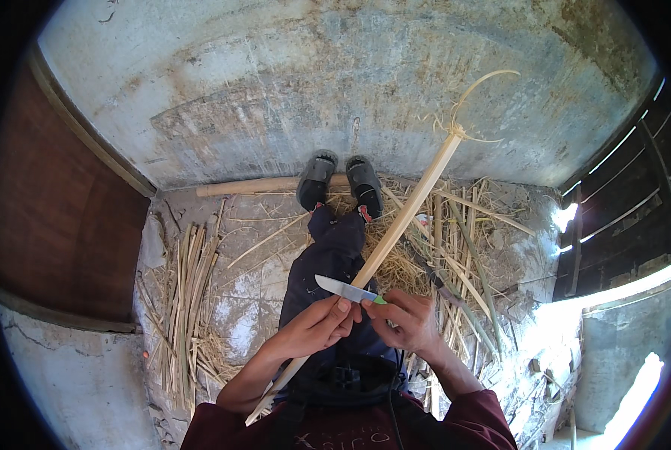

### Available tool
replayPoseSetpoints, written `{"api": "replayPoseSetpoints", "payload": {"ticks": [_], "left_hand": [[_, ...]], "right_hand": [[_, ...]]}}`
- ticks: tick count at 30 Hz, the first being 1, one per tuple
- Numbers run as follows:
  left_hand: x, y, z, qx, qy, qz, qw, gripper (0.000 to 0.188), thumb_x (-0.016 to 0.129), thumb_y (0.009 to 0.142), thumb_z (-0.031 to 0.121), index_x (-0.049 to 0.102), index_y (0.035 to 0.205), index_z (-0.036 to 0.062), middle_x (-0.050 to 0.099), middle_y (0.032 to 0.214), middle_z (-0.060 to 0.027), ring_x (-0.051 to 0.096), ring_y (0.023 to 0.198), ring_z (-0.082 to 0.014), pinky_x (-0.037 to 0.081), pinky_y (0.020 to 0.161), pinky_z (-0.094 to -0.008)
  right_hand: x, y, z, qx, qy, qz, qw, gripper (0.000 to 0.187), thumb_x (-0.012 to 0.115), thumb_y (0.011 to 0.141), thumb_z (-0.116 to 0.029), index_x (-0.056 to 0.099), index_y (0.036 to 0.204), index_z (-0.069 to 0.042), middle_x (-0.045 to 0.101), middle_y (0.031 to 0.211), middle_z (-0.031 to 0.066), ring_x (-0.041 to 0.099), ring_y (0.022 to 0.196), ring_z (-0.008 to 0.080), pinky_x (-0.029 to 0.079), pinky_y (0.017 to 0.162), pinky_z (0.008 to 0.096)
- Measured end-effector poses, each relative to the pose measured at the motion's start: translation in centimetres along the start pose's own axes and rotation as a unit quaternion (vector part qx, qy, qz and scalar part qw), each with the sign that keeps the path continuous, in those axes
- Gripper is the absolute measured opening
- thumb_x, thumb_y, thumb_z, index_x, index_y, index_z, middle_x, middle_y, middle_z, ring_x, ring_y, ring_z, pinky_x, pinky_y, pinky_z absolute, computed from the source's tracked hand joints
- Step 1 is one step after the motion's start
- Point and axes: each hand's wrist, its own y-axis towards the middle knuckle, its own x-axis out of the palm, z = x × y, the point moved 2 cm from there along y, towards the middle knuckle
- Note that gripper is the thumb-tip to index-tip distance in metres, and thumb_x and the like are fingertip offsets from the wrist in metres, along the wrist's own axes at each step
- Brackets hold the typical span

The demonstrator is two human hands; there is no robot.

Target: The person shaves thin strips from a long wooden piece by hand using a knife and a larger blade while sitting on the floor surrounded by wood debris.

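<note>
Pale strip part-worked, curls up at the far end
So the strip (pixel 410 206) slants up past the person's legs, thin curls (pixel 461 100) still hanging on its tip; the rest looks in one piece. Right hand (pixel 409 321) has a closed grip on the knife (pixel 338 288), left hand (pixel 314 328) looks wrapped round the strip by the blade. Loads of split sticks (pixel 188 277) on the floor (pixel 253 285), can't tell if they're finished.

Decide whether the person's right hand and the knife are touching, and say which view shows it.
Touching. The head view shows the right hand with its fingers closed on the green handle of the knife.
</note>
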Motion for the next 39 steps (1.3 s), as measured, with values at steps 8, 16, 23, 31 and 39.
{"api": "replayPoseSetpoints", "payload": {"ticks": [8,16,23,31,39], "left_hand": [[0.6,-0.1,0.5,-0.024,0.013,0.034,0.999,0.045,0.035,0.123,0.044,0.054,0.111,0.0056,0.041,0.079,0.0040,0.034,0.064,-0.0060,0.033,0.054,-0.0251],[0.2,-0.2,-0.8,0.009,0.040,0.014,0.999,0.048,0.034,0.122,0.049,0.053,0.121,0.0043,0.045,0.086,0.0018,0.036,0.064,-0.0050,0.029,0.052,-0.0225],[0.4,-0.2,-0.9,0.016,0.101,0.060,0.993,0.050,0.037,0.124,0.042,0.058,0.106,0.0009,0.049,0.078,0.0015,0.046,0.066,-0.0078,0.040,0.058,-0.0285],[0.9,-0.1,-0.8,0.065,0.179,0.121,0.974,0.058,0.042,0.123,0.041,0.059,0.085,0.0005,0.054,0.069,-0.0013,0.049,0.063,-0.0100,0.043,0.059,-0.0332],[0.7,-0.2,-1.1,0.073,0.218,0.148,0.962,0.055,0.049,0.121,0.037,0.060,0.082,0.0012,0.050,0.062,0.0000,0.049,0.058,-0.0103,0.042,0.055,-0.0350]], "right_hand": [[-0.7,0.1,1.2,0.036,-0.013,0.052,0.998,0.024,0.086,0.079,0.002,0.079,0.097,-0.012,0.062,0.073,0.0034,0.059,0.050,0.0176,0.042,0.044,0.0330],[-0.2,0.0,-0.5,0.009,0.047,-0.009,0.999,0.031,0.084,0.079,0.002,0.079,0.105,-0.014,0.062,0.073,0.0028,0.059,0.050,0.0173,0.042,0.043,0.0337],[-0.2,0.1,-0.5,0.004,0.032,-0.035,0.999,0.030,0.083,0.080,-0.004,0.081,0.108,-0.016,0.063,0.079,-0.0011,0.062,0.052,0.0165,0.047,0.045,0.0345],[-0.3,0.4,-0.9,0.000,0.028,-0.005,1.000,0.032,0.084,0.078,0.001,0.079,0.105,-0.016,0.056,0.071,0.0020,0.053,0.048,0.0174,0.037,0.042,0.0349],[-0.6,0.3,-1.2,0.004,0.016,-0.013,1.000,0.029,0.084,0.079,0.001,0.079,0.103,-0.014,0.059,0.072,0.0024,0.055,0.048,0.0174,0.039,0.043,0.0343]]}}
